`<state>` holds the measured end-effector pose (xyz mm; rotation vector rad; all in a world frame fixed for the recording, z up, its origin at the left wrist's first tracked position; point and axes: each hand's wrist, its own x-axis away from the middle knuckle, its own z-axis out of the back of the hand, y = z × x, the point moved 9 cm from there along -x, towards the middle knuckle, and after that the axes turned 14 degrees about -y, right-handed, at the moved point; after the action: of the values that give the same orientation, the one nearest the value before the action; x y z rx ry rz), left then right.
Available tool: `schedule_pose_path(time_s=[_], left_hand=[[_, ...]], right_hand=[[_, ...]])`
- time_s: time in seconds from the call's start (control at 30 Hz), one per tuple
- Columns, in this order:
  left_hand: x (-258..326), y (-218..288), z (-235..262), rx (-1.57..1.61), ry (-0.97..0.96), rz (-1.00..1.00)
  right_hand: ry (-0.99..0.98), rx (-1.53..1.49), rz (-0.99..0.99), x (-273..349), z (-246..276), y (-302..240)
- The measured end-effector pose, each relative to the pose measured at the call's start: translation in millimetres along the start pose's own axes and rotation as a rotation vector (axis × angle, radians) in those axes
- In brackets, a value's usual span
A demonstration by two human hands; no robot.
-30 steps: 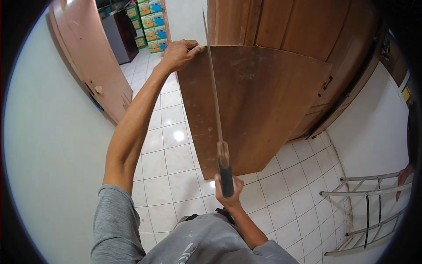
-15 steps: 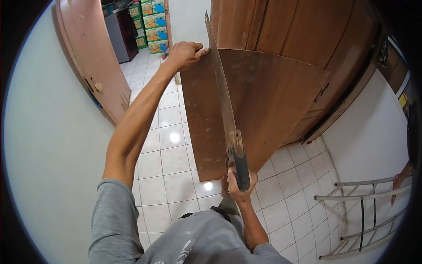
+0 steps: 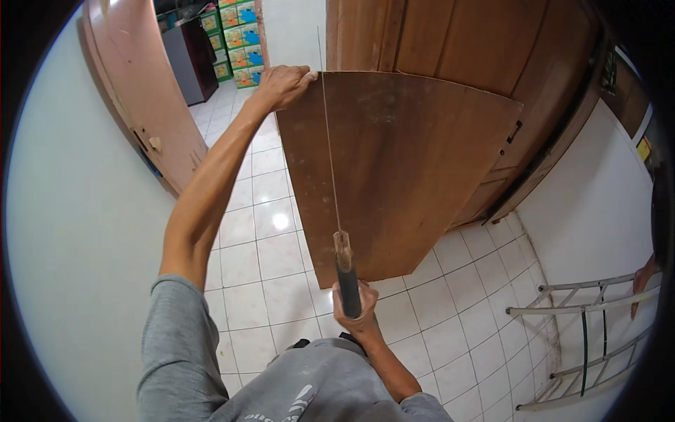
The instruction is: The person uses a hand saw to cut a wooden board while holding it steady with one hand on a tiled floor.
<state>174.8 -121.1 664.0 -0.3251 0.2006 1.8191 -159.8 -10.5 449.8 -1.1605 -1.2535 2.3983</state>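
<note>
A large brown wooden board (image 3: 408, 155) stands upright in front of me, its top edge bowed by the lens. My left hand (image 3: 287, 86) grips that edge at the upper left corner, thumb close to the saw. In my right hand (image 3: 356, 309), low and near my body, is the dark handle of a handsaw (image 3: 342, 250). The blade is seen edge-on as a thin line, running away from me past my left thumb and crossing the board's top edge. Whether its teeth touch the wood I cannot tell.
Brown wooden doors (image 3: 471, 42) rise behind the board. At left a pink door (image 3: 133, 77) opens toward stacked patterned boxes (image 3: 242, 35). A metal ladder (image 3: 562, 309) lies at right, with another person's hand (image 3: 641, 285) beside it. White tiles (image 3: 274, 253) cover the floor.
The saw has swung left and turned from showing its flat side to edge-on, with its handle drawn closer to me. My left hand still holds the board's corner.
</note>
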Motion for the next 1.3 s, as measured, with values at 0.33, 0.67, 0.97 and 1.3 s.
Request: schedule_pose_path(time_s=[0.33, 0.67, 0.97, 1.3], left_hand=[[13.9, 10.4, 6.7, -0.024, 0.017, 0.01], [9.5, 9.5, 2.3, -0.032, 0.028, 0.028], [10.3, 2.9, 3.8, -0.017, -0.002, 0.036], [28.5, 5.0, 12.7, -0.018, 0.037, -0.003]], right_hand=[[0.128, -0.094, -0.088, -37.1, 31.0, 16.7], [0.036, -0.003, -0.14, 0.2, 19.3, 12.2], [0.052, -0.064, -0.206, 23.2, 30.1, -4.9], [0.09, -0.133, -0.217, 4.0, 24.7, -8.1]])
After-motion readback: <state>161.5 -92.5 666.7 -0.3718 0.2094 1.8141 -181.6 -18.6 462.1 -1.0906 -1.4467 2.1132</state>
